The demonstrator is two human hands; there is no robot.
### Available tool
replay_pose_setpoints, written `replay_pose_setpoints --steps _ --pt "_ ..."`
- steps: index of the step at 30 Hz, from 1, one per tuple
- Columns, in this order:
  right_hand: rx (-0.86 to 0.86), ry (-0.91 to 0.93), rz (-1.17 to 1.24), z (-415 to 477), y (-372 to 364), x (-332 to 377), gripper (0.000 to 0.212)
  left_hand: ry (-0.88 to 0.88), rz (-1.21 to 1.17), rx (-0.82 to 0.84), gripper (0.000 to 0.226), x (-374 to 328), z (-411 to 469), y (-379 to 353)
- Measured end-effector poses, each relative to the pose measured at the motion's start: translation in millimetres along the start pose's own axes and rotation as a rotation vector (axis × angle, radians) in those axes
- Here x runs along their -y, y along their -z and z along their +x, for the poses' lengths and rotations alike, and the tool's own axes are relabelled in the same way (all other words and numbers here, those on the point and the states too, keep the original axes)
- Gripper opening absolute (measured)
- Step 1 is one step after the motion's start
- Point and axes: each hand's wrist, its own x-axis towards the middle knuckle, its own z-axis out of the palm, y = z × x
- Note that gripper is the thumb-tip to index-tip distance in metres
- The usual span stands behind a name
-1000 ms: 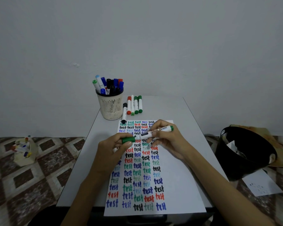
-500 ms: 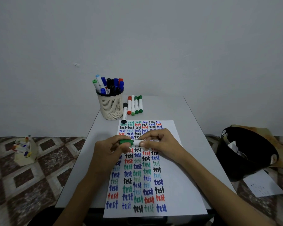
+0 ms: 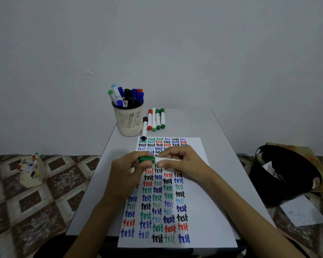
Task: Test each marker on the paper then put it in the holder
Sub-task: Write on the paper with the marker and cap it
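Left hand gripped the green cap, right hand pinched the white marker, cap touching marker end-on above the paper, holder at eleven o'clock of the hands

The paper looks matt; the holder is slotted cream plastic. The marker has smooth plastic (green cap, white barrel). The table is smooth, matt grey.

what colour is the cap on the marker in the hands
Green, on a white-barrelled marker; the head view shows the cap best.
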Motion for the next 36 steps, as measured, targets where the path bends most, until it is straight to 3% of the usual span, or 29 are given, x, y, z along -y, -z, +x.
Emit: replay_pose_setpoints --steps 4,8,10,12,16,20,23,27,31,33,36 --pt "-0.027 0.153 -0.533 12 13 6 0.029 0.06 0.081 0.038 0.032 1 2 -2" --pt "-0.009 0.109 -0.958 32 21 20 0.03 0.26 0.172 0.13 0.054 18 2 -6" --pt "-0.13 0.095 -0.924 47 22 34 0.024 0.335 0.203 0.145 0.059 22 1 -8" --pt "-0.296 0.155 -0.791 65 23 54 0.023 0.304 0.278 0.175 0.059 23 1 -11" --pt "-0.482 0.41 -0.542 112 15 94 0.061 0.282 0.342 0.193 0.056 22 2 -11" --pt "-0.586 0.552 -0.39 152 -3 114 0.06 0.273 0.363 0.202 0.051 19 3 -11" --pt "-0.595 0.54 -0.417 171 -22 110 0.055 0.265 0.374 0.206 0.049 20 3 -11" --pt "-0.536 0.451 -0.749 182 -44 84 0.049 0.264 0.358 0.199 0.048 19 3 -11" --pt "-0.517 0.375 -1.025 185 -46 61 0.022 0.264 0.351 0.204 0.047 19 3 -11" --pt "-0.467 0.327 -1.122 186 -44 55 0.019 0.268 0.341 0.207 0.047 19 2 -10" --pt "-0.42 0.259 -0.901 181 -33 55 0.025 0.278 0.323 0.212 0.048 18 2 -10"
